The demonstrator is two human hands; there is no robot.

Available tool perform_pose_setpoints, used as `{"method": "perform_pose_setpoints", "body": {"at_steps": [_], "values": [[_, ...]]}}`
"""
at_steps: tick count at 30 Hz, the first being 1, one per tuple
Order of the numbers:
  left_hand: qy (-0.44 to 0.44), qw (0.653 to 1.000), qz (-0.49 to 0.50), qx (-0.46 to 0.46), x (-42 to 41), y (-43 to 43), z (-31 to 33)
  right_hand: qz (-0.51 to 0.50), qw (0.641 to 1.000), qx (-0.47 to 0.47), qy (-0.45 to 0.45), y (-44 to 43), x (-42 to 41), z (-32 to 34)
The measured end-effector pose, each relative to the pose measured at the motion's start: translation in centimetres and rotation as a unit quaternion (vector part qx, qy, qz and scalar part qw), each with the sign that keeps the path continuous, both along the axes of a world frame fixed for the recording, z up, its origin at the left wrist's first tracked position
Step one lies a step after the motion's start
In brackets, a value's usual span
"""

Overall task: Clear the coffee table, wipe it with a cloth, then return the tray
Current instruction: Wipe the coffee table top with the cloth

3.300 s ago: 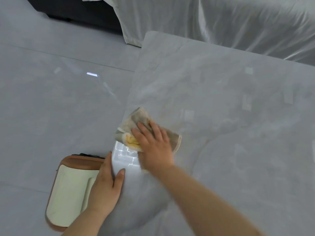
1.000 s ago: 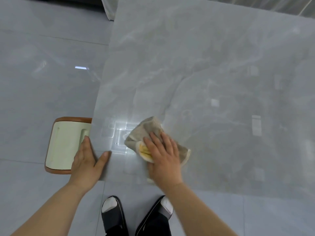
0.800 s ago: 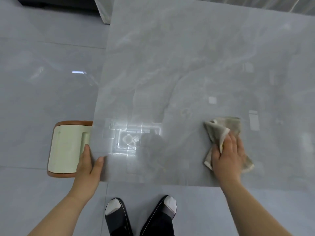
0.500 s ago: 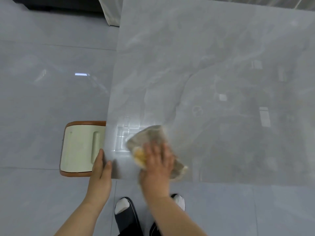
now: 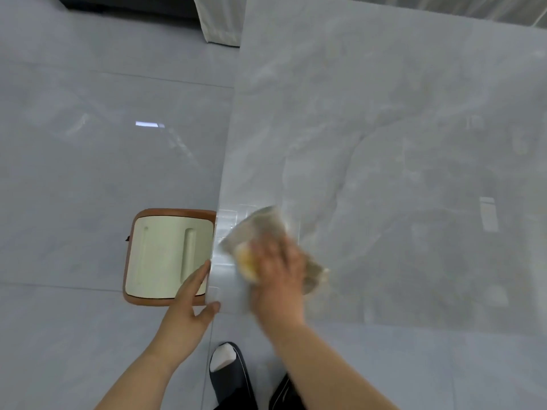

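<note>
Cloth [image 5: 268, 232]: crumpled, grey-beige with a yellow patch at its near-left part, lying on the coffee table [image 5: 384, 143] close to the table's near-left corner. It is blurred. Its long axis runs diagonally, from far-left to near-right; one bunched end points toward the table's left edge, the other trails out to the near-right past the hand.

Right hand [image 5: 279, 272]: palm down, flat on top of the cloth, fingers spread and pressing it onto the tabletop rather than curled round it. Also blurred, so fingertip detail cannot be told. Forearm comes in from the near-right.

Left hand [image 5: 189, 309]: open, braced at the table's near-left corner. Fingers reach along the left edge; the thumb lies across the near edge at the corner. It holds nothing loose.

Coffee table: pale grey marbled top, glossy, with bright square reflections just beside the cloth. It fills the right and far part of the view.

Tray [image 5: 165, 257]: on the floor [image 5: 88, 173] just left of the table, touching or nearly touching its left edge. Rounded rectangle, brown rim, cream inside with two raised ridges. Long axis runs near to far.

Floor: glossy grey tiles. Near edge of view: the person's feet in dark slippers [image 5: 229, 371] with white socks. Far left: white draped fabric [image 5: 219, 22] beside the table's far corner.
</note>
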State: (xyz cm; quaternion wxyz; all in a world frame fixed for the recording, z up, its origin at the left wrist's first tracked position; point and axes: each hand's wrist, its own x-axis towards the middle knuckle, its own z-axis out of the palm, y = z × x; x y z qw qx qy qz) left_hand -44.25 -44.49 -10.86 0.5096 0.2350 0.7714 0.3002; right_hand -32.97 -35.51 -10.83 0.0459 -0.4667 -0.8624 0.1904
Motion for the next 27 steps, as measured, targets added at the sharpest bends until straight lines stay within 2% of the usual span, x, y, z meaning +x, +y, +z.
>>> {"method": "perform_pose_setpoints", "body": {"at_steps": [2, 5, 8, 10, 11, 12, 15, 18, 19, 21, 24, 25, 27], "values": [[0.013, 1.0, -0.015, 0.009, -0.5, 0.0, 0.0, 0.13, 0.991, -0.003, 0.011, -0.7, -1.0, 0.6], [0.009, 0.999, -0.046, 0.01, -1.0, 0.0, -0.2, 0.182, 0.983, 0.022, -0.016, 4.8, 0.2, 0.0], [0.007, 0.998, -0.056, -0.005, -1.1, -0.2, -0.4, 0.011, 1.0, 0.007, -0.014, 11.0, 1.9, -1.2], [0.008, 0.998, -0.056, -0.003, -1.0, -0.4, -0.5, -0.111, 0.994, 0.014, 0.004, 11.1, 1.6, -2.1], [0.007, 0.998, -0.056, -0.004, -1.0, -0.4, -0.5, -0.143, 0.989, 0.018, 0.005, 9.7, 0.7, -1.7], [0.005, 0.999, -0.053, -0.002, -1.0, -0.3, -0.5, -0.135, 0.991, 0.015, 0.016, 7.8, -0.4, -1.4], [0.009, 0.999, -0.038, 0.008, -0.9, -0.2, -0.5, 0.07, 0.996, 0.042, 0.02, 1.7, -2.6, -0.7], [0.009, 0.999, -0.044, 0.009, -0.9, -0.2, -0.5, 0.164, 0.984, 0.045, 0.046, 3.0, -1.6, -0.7], [0.006, 0.999, -0.051, 0.007, -1.0, -0.3, -0.6, 0.149, 0.987, 0.047, 0.028, 4.9, -1.0, -0.8], [0.009, 0.997, -0.07, -0.005, -1.1, -0.3, -0.5, 0.007, 1.0, -0.005, 0.011, 9.7, 1.0, -0.9], [0.018, 0.996, -0.087, -0.011, -0.9, -0.1, -0.3, -0.151, 0.988, 0.004, -0.016, 14.0, 5.0, -1.2], [0.026, 0.996, -0.085, -0.007, -0.9, 0.0, -0.3, -0.181, 0.983, 0.006, -0.012, 13.5, 5.4, -0.9], [0.051, 0.997, -0.057, 0.012, -1.2, 0.8, -0.2, -0.169, 0.986, 0.005, -0.001, 10.0, 4.3, -0.6]]}}
